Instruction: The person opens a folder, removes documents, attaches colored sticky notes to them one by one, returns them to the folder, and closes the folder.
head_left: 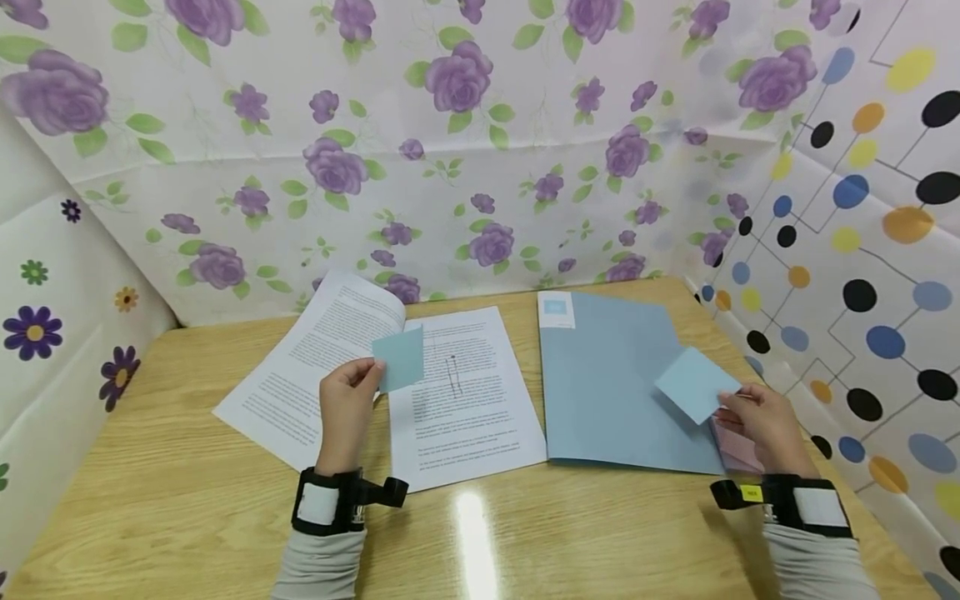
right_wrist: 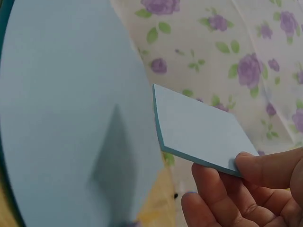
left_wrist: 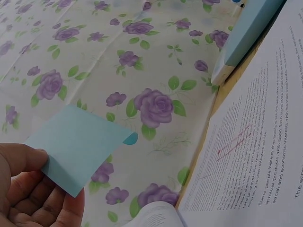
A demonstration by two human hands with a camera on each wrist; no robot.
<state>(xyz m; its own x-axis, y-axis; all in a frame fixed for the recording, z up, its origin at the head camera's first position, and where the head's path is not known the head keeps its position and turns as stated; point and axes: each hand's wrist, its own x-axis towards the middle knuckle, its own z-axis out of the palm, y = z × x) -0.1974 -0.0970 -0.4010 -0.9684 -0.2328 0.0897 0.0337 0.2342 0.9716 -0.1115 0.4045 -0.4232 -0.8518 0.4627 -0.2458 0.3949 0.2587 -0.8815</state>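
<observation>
My left hand (head_left: 348, 404) pinches a single light-blue sticky note (head_left: 400, 363) by its edge, thumb on top. The note is held up over the printed sheets (head_left: 480, 446), and one of its corners curls in the left wrist view. On the right, my right hand (head_left: 767, 423) grips a pad of light-blue sticky notes (right_wrist: 199, 125) between thumb and fingers. Its layered side edge shows in the right wrist view. The pad is above the lower right part of a blue folder (head_left: 600, 392), and its shadow falls on the cover.
Another printed sheet (head_left: 292, 408) fans out at the left, its top curled back. Red pen marks (head_left: 453, 377) run over text on the front sheet. A pink pad (head_left: 738, 447) lies partly under my right hand. Patterned cloth (head_left: 420, 192) stands behind the wooden table (head_left: 172, 500).
</observation>
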